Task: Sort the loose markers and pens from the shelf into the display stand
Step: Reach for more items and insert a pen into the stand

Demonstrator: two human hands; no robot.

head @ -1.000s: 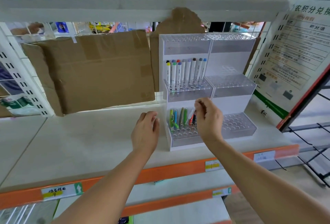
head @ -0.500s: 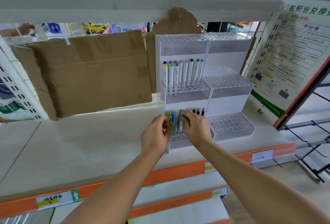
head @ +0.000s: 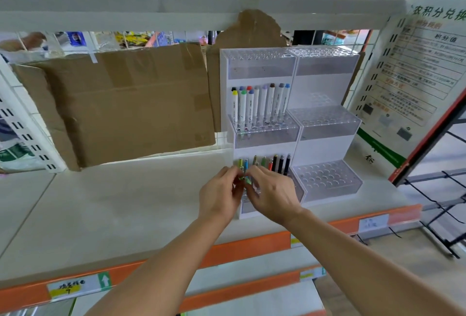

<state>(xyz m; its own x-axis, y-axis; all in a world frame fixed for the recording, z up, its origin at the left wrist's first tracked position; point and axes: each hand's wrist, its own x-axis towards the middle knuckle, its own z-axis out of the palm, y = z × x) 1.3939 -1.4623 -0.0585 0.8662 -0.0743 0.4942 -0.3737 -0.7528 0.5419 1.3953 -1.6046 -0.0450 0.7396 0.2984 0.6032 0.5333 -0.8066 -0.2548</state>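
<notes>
While both hands work at the stand's lowest left tier, this is how the scene reads:

Change: 1 s ago the left hand point(head: 219, 193) lay flat on the shelf point(head: 121, 204) and the right was up at the pen tops; both have since come together at the front-left holes.
Left hand: fingertips pinched on a small green pen point(head: 242, 177), thumb side to the stand.
Right hand point(head: 273, 196): fingers curled, tips meeting the same green pen from the other side; how firm the hold is can't be told.
Green pen: between the two sets of fingertips, just over the low tier; whether it's seated in a hole is hidden.
Display stand point(head: 327, 94): white w/ clear perforated tiers, two columns, standing on the shelf at right.
Mid tier, left: row of white markers point(head: 259, 106) w/ coloured caps, upright.
Low tier, left: coloured pens and dark pens point(head: 281, 164) upright behind the hands.
Right column: all tiers bare.
Shelf: no loose pens visible beside the stand.
Meaning: prob. late in the sort; this looks like a two-handed seating or straightening of one pen.
Risk: nudging neighbouring pens, which stand close.
</notes>
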